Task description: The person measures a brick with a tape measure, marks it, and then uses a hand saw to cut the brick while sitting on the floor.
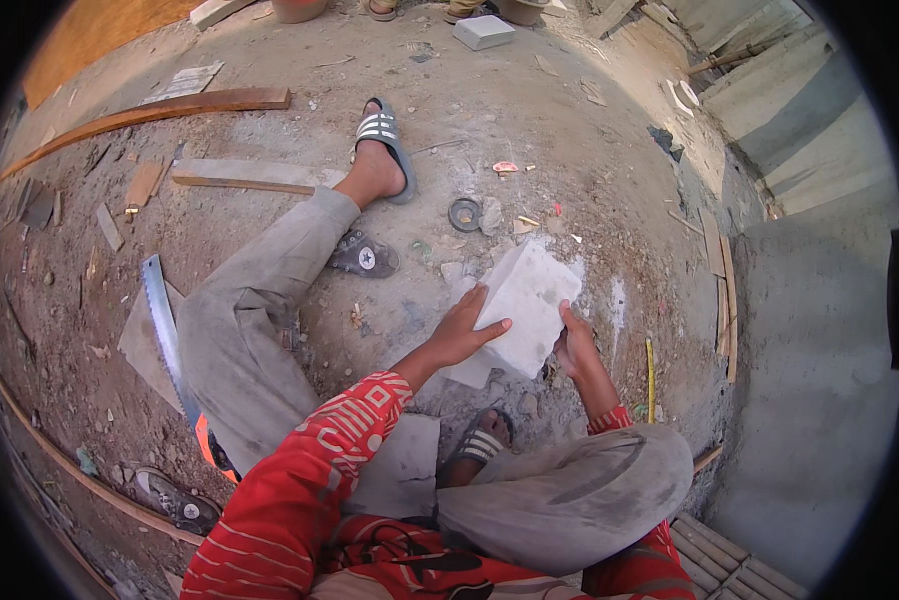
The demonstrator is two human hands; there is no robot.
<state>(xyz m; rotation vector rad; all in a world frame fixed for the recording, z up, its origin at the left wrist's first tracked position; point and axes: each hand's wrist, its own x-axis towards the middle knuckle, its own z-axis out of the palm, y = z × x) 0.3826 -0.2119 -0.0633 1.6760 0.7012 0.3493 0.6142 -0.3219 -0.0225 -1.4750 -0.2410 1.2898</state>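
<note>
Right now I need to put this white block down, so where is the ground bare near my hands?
Bare dirt lies beyond the white block, between the metal ring and the concrete wall. Crowded: under the left hand and right hand, stone chips and your sandalled foot; further left, your leg, the hand saw.

Building site: dirt floor (pixel 529 130), planks (pixel 159 108) (offcuts), concrete walls (pixel 819 330).

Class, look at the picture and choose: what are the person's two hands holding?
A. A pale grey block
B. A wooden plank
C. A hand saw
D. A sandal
A. The left hand lies on the face of the pale grey block and the right hand grips its edge, while the hand saw lies apart on the ground.
</note>
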